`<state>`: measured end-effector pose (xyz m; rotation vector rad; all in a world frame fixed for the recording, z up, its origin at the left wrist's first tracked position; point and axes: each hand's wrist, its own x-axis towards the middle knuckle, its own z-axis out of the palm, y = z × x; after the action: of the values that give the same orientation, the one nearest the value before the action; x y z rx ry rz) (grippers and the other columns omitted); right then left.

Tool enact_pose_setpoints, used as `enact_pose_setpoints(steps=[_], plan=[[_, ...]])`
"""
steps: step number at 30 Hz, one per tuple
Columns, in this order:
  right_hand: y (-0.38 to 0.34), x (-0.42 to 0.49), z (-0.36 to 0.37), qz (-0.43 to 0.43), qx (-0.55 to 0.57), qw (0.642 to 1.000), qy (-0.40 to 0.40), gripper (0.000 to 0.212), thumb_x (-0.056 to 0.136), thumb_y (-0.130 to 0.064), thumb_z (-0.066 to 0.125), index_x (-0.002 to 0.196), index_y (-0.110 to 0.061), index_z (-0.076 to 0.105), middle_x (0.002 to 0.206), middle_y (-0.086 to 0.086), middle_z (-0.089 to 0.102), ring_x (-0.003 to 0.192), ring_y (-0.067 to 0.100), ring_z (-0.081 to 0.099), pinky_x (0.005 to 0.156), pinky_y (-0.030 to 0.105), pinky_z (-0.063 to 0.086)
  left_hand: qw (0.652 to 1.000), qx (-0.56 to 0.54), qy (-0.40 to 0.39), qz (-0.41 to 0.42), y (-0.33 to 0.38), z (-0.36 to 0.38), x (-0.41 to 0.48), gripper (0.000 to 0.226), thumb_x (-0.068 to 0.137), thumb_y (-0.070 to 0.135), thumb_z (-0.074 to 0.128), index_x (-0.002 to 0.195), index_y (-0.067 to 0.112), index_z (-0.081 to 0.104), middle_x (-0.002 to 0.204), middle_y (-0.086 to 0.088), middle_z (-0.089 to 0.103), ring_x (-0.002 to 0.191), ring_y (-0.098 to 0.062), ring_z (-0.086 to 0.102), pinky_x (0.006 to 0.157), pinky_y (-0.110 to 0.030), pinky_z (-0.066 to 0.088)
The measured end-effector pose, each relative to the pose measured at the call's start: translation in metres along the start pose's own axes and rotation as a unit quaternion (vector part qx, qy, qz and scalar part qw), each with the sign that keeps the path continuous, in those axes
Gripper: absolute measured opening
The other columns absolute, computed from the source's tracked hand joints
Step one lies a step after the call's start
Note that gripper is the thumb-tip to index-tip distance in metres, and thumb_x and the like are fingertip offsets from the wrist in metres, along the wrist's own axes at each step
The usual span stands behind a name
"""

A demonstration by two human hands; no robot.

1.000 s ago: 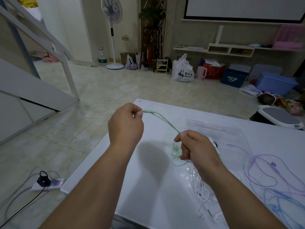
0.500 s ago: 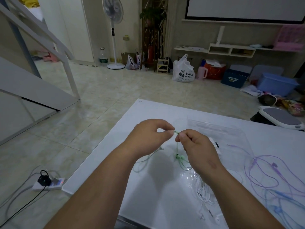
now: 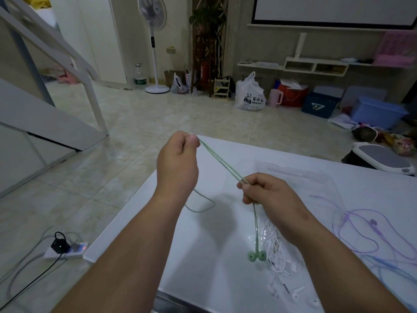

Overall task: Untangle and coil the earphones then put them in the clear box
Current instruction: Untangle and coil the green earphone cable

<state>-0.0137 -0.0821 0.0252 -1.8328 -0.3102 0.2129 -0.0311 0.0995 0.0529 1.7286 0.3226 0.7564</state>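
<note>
**Left hand** point(image 3: 178, 163): raised over the far left part of the white table point(image 3: 203, 267), back toward the camera, fingers curled; pinches the cord of the green earphones point(image 3: 251, 256) between thumb and forefinger.

**Right hand** point(image 3: 268, 193): lower and nearer, just above the table, fingers curled; pinches the same cord at thumb and fingertips.

**Green earphones:** held in the air by both hands. Between the two pinches, several strands side by side, drawn taut in a straight line sloping down from left hand to right hand. Below the right hand, a length hanging straight down to the two earbuds point(image 3: 261, 255), side by side and touching, at or just above the table surface; contact with the table cannot be told. Below the left wrist, a slack loop point(image 3: 200, 207) of the same cord curving over the table.

**Clear box** point(image 3: 293, 170): on the table beyond the right hand, open side up, well apart from the green earbuds.

**Other sets on the table:** tangled white earphones point(image 3: 277, 249) just right of the green earbuds, partly under the right forearm; purple earphones point(image 3: 365, 233) spread loosely at the right; a blue cord point(image 3: 388, 263) near the right edge.

**Floor:** power strip point(image 3: 67, 250) with a black plug left of the table; standing fan point(image 3: 155, 41) at the far wall.
</note>
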Motion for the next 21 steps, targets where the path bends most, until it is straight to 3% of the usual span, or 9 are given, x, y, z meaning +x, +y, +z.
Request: enact_pose_setpoints(steps=[2,6,8,10,13,17,21], plan=[[0.001,0.0,0.001,-0.002,-0.104,0.994,0.019,0.014,0.094,-0.024,0.058,0.085,-0.018,0.067,0.072,-0.001,0.063,0.063,0.005,0.054,0.056,0.008,0.038,0.999,-0.008,0.027,0.016,0.001,0.001,-0.001,0.027,0.098,0.026,0.047,0.073,0.024,0.054,0.059,0.009,0.044,0.05,-0.001,0.038,0.047,-0.014,0.032],[0.006,0.003,0.003,0.001,-0.223,0.973,0.066,0.019,0.097,-0.029,0.053,0.081,-0.02,0.06,0.068,-0.006,0.056,0.061,0.009,0.049,0.055,0.021,0.037,0.995,-0.014,0.089,0.043,0.004,0.002,-0.004,0.023,0.1,0.024,0.044,0.081,0.018,0.056,0.062,0.01,0.044,0.051,0.001,0.039,0.048,-0.012,0.032],[0.007,0.004,0.005,-0.004,-0.122,0.988,0.098,0.019,0.098,-0.021,0.051,0.083,-0.014,0.06,0.076,0.003,0.066,0.074,0.021,0.063,0.065,0.024,0.05,0.993,-0.026,0.11,0.045,0.005,0.0,-0.002,0.023,0.1,0.023,0.044,0.081,0.02,0.056,0.059,0.011,0.043,0.05,0.0,0.039,0.047,-0.013,0.031],[0.001,0.004,0.006,0.001,0.088,0.991,0.105,0.018,0.1,-0.012,0.048,0.085,-0.008,0.058,0.077,0.01,0.07,0.083,0.03,0.07,0.077,0.034,0.059,0.994,-0.03,0.1,0.039,0.004,-0.002,0.0,0.024,0.099,0.025,0.045,0.078,0.024,0.056,0.054,0.013,0.043,0.048,-0.001,0.038,0.046,-0.013,0.03],[-0.009,0.003,0.002,0.011,0.27,0.958,0.097,0.016,0.103,-0.01,0.043,0.092,-0.006,0.055,0.067,0.011,0.064,0.072,0.029,0.071,0.072,0.043,0.06,0.996,-0.03,0.072,0.032,0.0,-0.003,0.003,0.026,0.098,0.026,0.049,0.074,0.025,0.058,0.045,0.017,0.042,0.045,-0.002,0.036,0.045,-0.014,0.029],[-0.011,0.002,0.0,0.042,0.262,0.959,0.103,0.016,0.104,-0.015,0.042,0.096,-0.008,0.055,0.065,0.01,0.062,0.066,0.027,0.071,0.071,0.047,0.058,0.998,-0.021,0.052,0.021,-0.002,-0.001,0.003,0.025,0.096,0.028,0.051,0.074,0.026,0.061,0.041,0.014,0.037,0.044,-0.006,0.032,0.05,-0.03,0.035],[-0.009,0.001,-0.001,0.05,0.226,0.967,0.107,0.017,0.103,-0.016,0.045,0.092,-0.01,0.057,0.064,0.007,0.058,0.053,0.022,0.06,0.053,0.035,0.053,0.998,-0.027,0.062,0.001,-0.004,-0.002,0.004,0.023,0.095,0.03,0.052,0.075,0.027,0.064,0.042,0.011,0.037,0.049,-0.015,0.037,0.054,-0.042,0.044]])
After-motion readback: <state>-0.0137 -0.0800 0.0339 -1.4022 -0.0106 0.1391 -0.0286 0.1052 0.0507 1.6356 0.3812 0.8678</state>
